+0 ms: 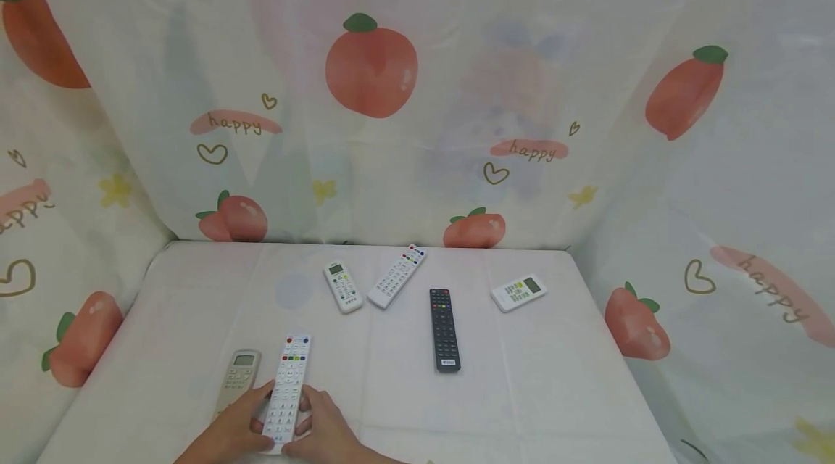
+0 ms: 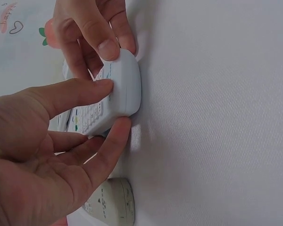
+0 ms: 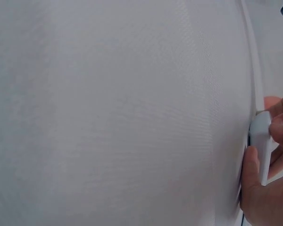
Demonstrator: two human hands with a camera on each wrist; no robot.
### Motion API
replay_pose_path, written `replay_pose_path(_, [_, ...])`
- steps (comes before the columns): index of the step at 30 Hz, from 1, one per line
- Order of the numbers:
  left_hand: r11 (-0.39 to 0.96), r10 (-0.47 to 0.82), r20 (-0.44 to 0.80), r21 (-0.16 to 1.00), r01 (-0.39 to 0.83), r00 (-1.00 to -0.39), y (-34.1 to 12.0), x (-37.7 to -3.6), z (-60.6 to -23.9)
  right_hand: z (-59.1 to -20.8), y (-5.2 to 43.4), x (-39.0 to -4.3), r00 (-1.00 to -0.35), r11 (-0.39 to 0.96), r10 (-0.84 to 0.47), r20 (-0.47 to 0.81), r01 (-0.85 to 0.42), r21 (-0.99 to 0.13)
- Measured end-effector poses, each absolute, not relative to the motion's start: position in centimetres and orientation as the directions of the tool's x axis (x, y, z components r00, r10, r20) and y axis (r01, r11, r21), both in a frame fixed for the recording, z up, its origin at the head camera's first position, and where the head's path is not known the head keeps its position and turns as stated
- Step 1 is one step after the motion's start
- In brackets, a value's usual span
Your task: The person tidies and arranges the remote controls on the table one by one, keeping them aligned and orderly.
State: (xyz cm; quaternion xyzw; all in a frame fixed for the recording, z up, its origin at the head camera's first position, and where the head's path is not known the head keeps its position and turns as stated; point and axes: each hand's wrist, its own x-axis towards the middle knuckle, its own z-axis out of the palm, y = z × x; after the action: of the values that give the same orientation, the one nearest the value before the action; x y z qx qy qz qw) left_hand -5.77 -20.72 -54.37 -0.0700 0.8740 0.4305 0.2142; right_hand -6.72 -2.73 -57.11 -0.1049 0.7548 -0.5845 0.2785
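Both your hands sit at the near edge of the table [image 1: 522,406], w/ the left hand [image 1: 228,435] and right hand [image 1: 326,435] pinching the near end of a white TV remote [image 1: 287,391] from either side. Left wrist view: your left thumb on the button face, fingers curled under the remote's rounded end; right-hand fingertips clamp the same end from the other side. Right wrist view shows only the remote's edge [image 3: 260,141] btwn your right fingers. Remote lies lengthwise, pointing far, coloured buttons at its far end.

Just left of it, touching your left hand, lies a beige AC remote [image 1: 238,377]. Farther off, mid-table: a small white AC remote [image 1: 343,287] beside a long white remote [image 1: 396,276], tilted toward each other. Right of those a black remote [image 1: 445,329], and far right a white AC remote w/ display [image 1: 518,293], well apart. Peach-print curtain [image 1: 372,65] hangs behind and at both sides.
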Motion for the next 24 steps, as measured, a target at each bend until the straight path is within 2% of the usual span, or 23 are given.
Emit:
replay_pose_path(6, [0.653,0.065,-0.456,0.692,-0.308,-0.887,-20.9,-6.0,-54.1,-57.2,-2.6,-6.7,-0.821,0.323,-0.474,-0.318,0.173,-0.93])
replay_pose_path(16, [0.682,0.075,-0.332,0.705,-0.195,-0.94,-21.9,-7.5,-52.0,-56.7,-1.0,-7.8,-0.81,0.422,-0.503,-0.302,0.074,-0.903])
replay_pose_path(24, [0.666,0.207,-0.251,0.744,-0.052,-0.946,-22.2,-9.7,-50.2,-56.1,0.9,-9.8,-0.802,0.448,-0.539,-0.259,-0.012,-0.894])
